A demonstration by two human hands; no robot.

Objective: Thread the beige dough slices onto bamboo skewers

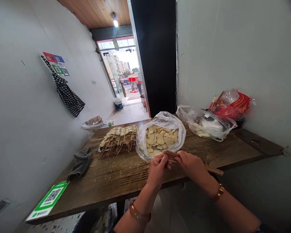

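Both hands are at the near edge of the table, just in front of an open plastic bag [180, 129] of flat, pale slices [161, 139]. A bundle of thin wooden skewers [214, 170] runs between them and sticks out past the right wrist. My right hand [190, 163] is wrapped round the bundle. At its left end, my left hand [157, 165] has thumb and fingers pinched on the skewers. Left of the bag lies a pile of skewered slices [120, 137], its sticks pointing toward me.
A grey cloth [81, 163] and a green QR-code card [49, 199] lie on the left of the wooden table [106, 184]. Another plastic bag [208, 126] and red packaging [235, 105] stand at the back right. A checked apron [68, 97] hangs on the left wall.
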